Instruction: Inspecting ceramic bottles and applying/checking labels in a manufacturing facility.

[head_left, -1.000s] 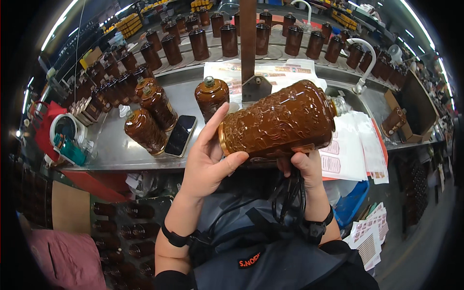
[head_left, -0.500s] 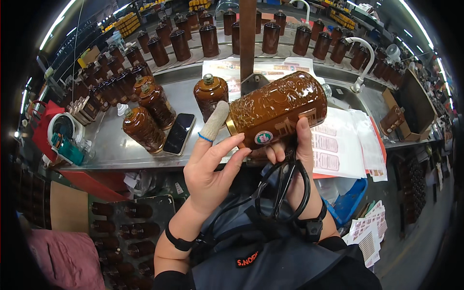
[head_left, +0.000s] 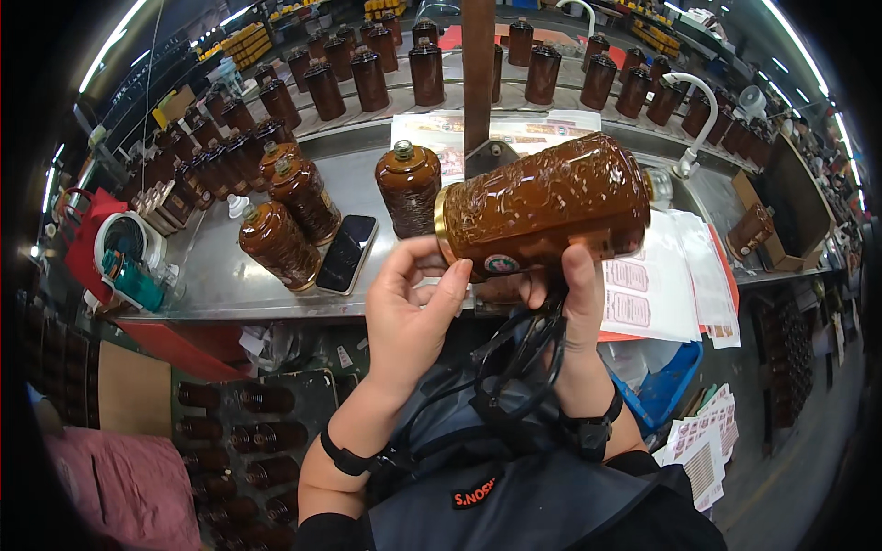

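A brown glass bottle (head_left: 551, 197) with embossed sides lies tilted across my hands, its clear neck toward the upper right. A gold band rings its base, and a small round green-and-white sticker (head_left: 501, 264) shows low on its side. My left hand (head_left: 409, 308) is closed at the base, thumb on the gold band and fingers curled beneath. My right hand (head_left: 581, 298) holds the bottle from below, thumb up along its near side. Black-handled scissors (head_left: 542, 335) hang at my right hand; their blades are hidden. Another brown bottle (head_left: 409, 188) stands upright behind my left hand.
Several brown bottles (head_left: 303, 197) and a dark phone (head_left: 347, 253) are on the metal table at left. Printed label sheets (head_left: 648, 294) lie at right, near a white faucet (head_left: 703, 101). A brown post (head_left: 478, 73) rises behind the bottle. More bottles line a conveyor (head_left: 377, 119).
The held bottle has rolled, taking its sticker lower. My left fingers, one with a cloth finger cover, have curled under the base. The scissors have swung. Bottles on the conveyor have shifted.
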Available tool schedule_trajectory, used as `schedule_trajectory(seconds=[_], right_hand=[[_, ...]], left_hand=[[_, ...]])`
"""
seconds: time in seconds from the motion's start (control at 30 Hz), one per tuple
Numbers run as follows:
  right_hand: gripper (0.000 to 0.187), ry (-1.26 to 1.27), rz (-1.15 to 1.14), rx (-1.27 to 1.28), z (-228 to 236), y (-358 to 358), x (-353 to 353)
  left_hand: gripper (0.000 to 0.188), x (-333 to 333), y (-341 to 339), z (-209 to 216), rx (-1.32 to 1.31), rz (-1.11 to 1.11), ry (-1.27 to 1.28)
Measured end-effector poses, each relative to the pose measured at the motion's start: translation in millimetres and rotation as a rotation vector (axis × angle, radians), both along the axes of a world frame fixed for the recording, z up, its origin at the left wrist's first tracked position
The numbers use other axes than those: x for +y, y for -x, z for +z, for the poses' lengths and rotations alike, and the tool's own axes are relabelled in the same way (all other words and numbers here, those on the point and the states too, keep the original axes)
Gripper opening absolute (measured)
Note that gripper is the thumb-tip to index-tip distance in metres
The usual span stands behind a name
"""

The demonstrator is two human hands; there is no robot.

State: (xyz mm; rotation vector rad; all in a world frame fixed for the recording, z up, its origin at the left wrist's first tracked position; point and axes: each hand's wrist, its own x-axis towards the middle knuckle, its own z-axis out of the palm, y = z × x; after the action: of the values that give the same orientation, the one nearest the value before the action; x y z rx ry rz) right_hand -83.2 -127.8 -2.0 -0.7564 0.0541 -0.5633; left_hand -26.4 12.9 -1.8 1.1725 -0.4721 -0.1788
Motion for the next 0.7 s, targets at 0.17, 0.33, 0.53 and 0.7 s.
schedule_trajectory(seconds=[0.17, 0.33, 0.53, 0.7], right_hand=[[0.061, 0.416, -0.225, 0.042, -5.0, 3.7, -1.9], [0.059, 0.394, -0.295, 0.026, -5.9, 1.8, -2.8], [0.056, 0.34, -0.267, 0.025, -0.5, 1.8, -5.1], [0.056, 0.414, -0.323, 0.014, -3.7, 2.4, -4.9]], left_hand=[[0.023, -1.0, 3.4, -2.5, 0.006, 0.019, 0.038], [0.026, -4.6, 2.0, -5.0, 0.016, 0.001, 0.063], [0.03, -7.9, 7.9, -1.8, 0.105, 0.003, 0.117], [0.024, -10.1, 5.0, -6.1, 0.109, 0.006, 0.136]])
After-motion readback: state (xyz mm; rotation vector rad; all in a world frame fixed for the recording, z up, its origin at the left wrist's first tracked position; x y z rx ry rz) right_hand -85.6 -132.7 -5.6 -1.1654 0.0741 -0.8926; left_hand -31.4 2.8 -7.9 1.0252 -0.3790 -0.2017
